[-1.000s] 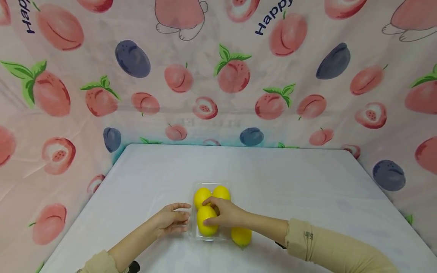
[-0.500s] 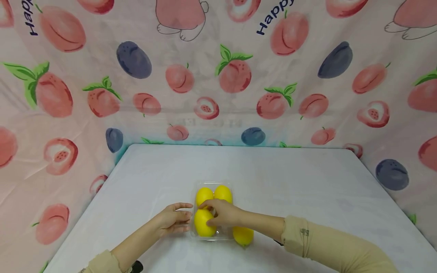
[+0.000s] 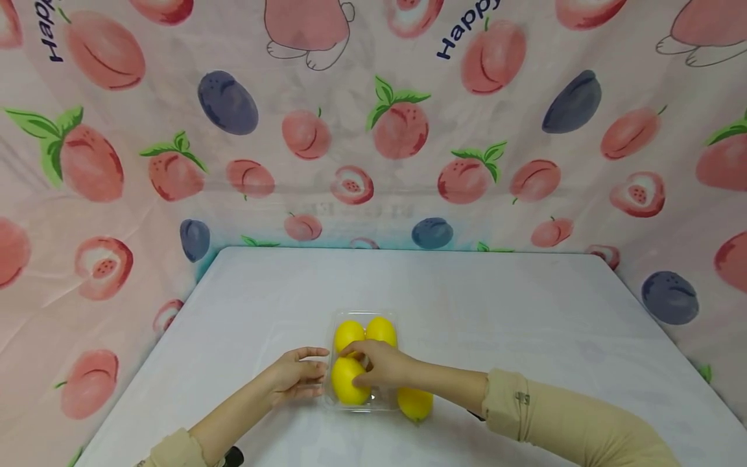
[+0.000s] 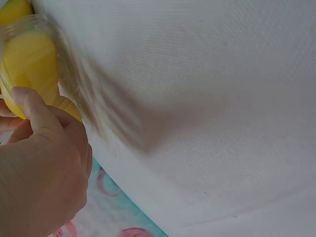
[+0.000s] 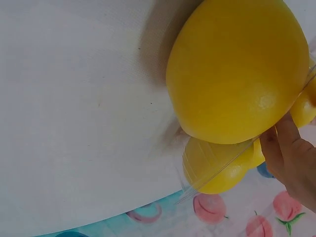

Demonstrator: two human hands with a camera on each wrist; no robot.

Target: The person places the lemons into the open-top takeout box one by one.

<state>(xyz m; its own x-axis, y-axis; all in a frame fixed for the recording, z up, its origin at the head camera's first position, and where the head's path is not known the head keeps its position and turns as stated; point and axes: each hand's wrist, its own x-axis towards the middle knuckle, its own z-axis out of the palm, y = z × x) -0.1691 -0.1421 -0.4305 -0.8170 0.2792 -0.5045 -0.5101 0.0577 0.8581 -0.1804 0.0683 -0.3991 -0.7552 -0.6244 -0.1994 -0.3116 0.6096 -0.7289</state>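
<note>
Your right hand (image 3: 385, 364) pinches front lemon (image 3: 348, 384) in clear tray (image 3: 383, 397); your left hand (image 3: 299, 373) beside tray, fingers spread; push too hard and tray might slide, bump loose lemon (image 3: 415, 405) outside, make it roll

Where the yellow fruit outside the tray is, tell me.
In the head view, that fruit lies on the white table by the clear tray's near right corner.

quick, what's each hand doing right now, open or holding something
Left hand: open, fingers beside the clear tray; contact unclear.
Right hand: holding the near-left yellow fruit in the tray.
</note>
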